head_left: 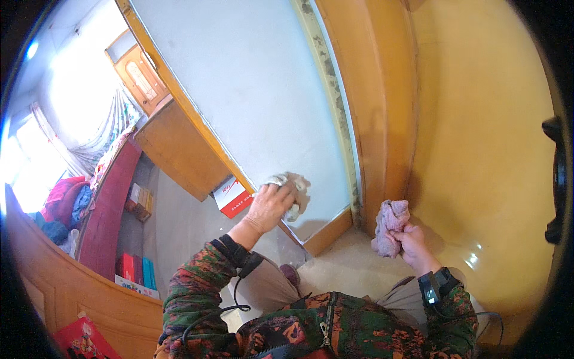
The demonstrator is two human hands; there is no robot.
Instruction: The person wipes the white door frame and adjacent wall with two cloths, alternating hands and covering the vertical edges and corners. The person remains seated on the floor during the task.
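Observation:
My left hand (pixel 269 206) is closed on a crumpled white cloth (pixel 276 180), pressed to the lower part of a pale frosted panel (pixel 239 84) in a wooden frame (pixel 200 122). A shadow or reflection of the hand and cloth shows on the panel beside them. My right hand (pixel 412 242) grips a bunched pinkish-mauve cloth (pixel 391 227), fingers partly hidden behind it. This cloth is held off the panel, near the foot of a glossy orange-brown wooden post (pixel 382 113).
Beyond the panel stand a wooden cabinet (pixel 179 149) and a red-and-white box (pixel 232 197) on the grey floor (pixel 179 221). At far left, clothes (pixel 66 200) lie on a bed with a dark red side (pixel 106 215). A shiny yellowish surface (pixel 478 149) fills the right.

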